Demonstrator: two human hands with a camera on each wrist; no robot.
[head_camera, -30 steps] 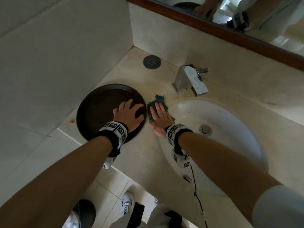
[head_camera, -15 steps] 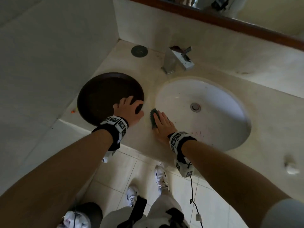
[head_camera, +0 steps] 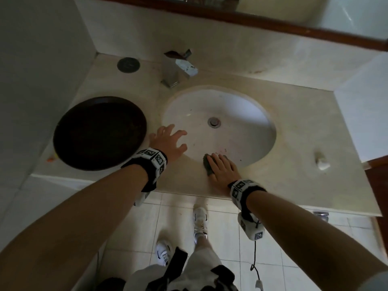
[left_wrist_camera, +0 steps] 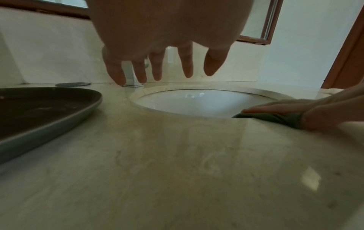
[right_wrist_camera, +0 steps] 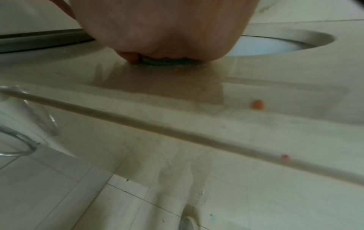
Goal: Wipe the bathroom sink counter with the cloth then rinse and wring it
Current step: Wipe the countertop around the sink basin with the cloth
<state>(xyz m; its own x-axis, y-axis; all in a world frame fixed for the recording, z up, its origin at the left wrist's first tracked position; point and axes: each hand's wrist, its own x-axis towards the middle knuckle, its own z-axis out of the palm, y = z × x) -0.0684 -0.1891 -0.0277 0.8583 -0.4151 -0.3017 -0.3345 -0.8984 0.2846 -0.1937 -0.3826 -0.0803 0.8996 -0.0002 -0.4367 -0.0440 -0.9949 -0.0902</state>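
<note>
Right hand (head_camera: 223,168) lies flat on my cloth (head_camera: 207,165), pressing it to the tabletop's (head_camera: 283,181) front edge to wipe; left hand (head_camera: 168,143) hovers spread, empty.

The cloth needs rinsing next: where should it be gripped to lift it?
Pinch the bunched left edge of the cloth, coming from above. The right hand presses the rest flat on the counter at the sink rim.
</note>
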